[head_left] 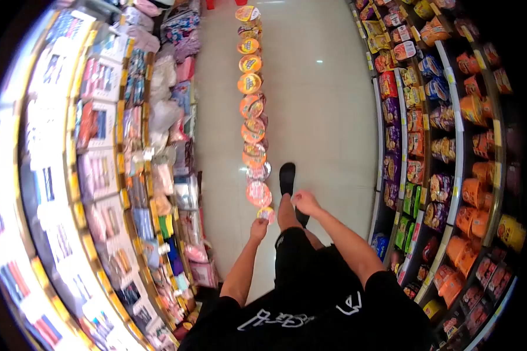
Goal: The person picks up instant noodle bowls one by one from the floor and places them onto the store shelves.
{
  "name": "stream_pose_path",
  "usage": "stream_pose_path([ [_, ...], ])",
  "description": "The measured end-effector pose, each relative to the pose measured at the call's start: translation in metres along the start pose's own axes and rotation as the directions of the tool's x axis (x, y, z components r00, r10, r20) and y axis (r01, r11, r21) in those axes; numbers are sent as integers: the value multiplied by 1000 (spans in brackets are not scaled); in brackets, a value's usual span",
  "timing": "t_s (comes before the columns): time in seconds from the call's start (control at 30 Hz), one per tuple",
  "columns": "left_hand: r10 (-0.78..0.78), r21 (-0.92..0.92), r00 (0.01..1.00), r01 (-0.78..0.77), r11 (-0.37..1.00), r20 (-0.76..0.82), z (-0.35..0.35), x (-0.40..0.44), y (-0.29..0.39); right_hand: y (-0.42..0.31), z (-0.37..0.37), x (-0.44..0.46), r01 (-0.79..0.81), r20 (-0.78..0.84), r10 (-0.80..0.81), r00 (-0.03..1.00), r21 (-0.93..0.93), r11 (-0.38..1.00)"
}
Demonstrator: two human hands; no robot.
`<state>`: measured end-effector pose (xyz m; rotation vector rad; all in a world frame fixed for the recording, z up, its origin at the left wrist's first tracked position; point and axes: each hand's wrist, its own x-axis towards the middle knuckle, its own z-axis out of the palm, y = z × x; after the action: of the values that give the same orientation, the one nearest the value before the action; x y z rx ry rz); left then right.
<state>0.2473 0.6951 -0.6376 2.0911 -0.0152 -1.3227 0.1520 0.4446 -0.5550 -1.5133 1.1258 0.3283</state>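
Observation:
My left hand is closed on the edge of a small instant noodle cup with a yellow and pink lid. Just beyond it is a larger cup with a pink and white lid, at the near end of a long line of round noodle cups, mostly orange and yellow, running away from me along the floor. My right hand is raised in front of my leg, fingers pinched together; a small pale bit shows at the fingertips, too small to name.
I am in a shop aisle with a glossy tiled floor. Shelves of bagged textiles and boxed goods line the left. Shelves of noodle tubs and packets line the right. My black shoe is right beside the line of cups. Something red shows at the far end.

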Motion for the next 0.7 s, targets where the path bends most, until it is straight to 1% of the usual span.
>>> stream_pose_path([
  [0.03,-65,-15,996,66,998,54,-1,23,22,-4,5,23,-13,-11,13,1000,-55,998],
  [0.07,-244,-49,965,250,967,97,-2,40,38,-5,11,46,-19,19,21,1000,-52,998],
  [0.1,-195,5,977,195,981,82,0,72,33,-9,18,68,-28,59,32,998,-55,998],
  [0.13,-144,62,987,140,988,69,0,111,16,-17,21,91,-36,99,49,994,-129,991],
  [0.17,-92,125,994,84,989,63,-1,145,5,-19,30,120,-15,101,29,995,-134,991],
  [0.2,42,248,998,-31,968,-39,-1,169,9,-16,41,148,5,95,8,995,-131,991],
  [0.23,30,123,999,-31,992,9,-9,181,43,-14,51,180,35,117,-17,993,-156,987],
  [0.27,142,198,990,-140,970,2,-14,214,32,-12,59,210,50,130,-26,991,-179,983],
  [0.3,97,85,995,-95,992,-27,-15,244,27,-32,54,228,161,169,-131,977,-177,971],
  [0.33,204,434,975,-223,873,91,-25,281,7,-37,58,248,102,130,-84,988,-139,985],
  [0.37,116,379,993,-110,919,7,-31,290,32,-53,53,267,142,97,-140,985,-8,990],
  [0.4,25,308,997,-1,951,-77,-38,297,62,-86,28,273,-12,279,-8,960,73,997],
  [0.43,-58,213,987,91,973,-153,-41,309,79,-84,33,287,38,172,-54,984,97,995],
  [0.47,-75,180,987,100,979,-142,-43,324,87,-83,39,301,92,62,-99,993,110,990],
  [0.5,-94,152,986,115,982,-139,-47,340,87,-72,53,320,129,19,-131,991,83,988],
  [0.53,-106,78,988,115,990,-111,-52,362,73,-61,62,336,172,11,-176,984,164,971],
  [0.57,-123,5,989,124,992,-86,-55,374,60,-39,93,357,183,-4,-186,983,214,960],
  [0.6,-144,-33,989,143,989,-24,-54,372,64,-15,125,380,194,-18,-196,980,262,945],
  [0.67,-171,-127,981,181,975,91,-53,363,86,4,144,385,205,-34,-202,979,191,960],
  [0.7,-160,-135,982,172,976,97,-51,364,79,-16,128,372,234,-31,-232,972,109,966],
])
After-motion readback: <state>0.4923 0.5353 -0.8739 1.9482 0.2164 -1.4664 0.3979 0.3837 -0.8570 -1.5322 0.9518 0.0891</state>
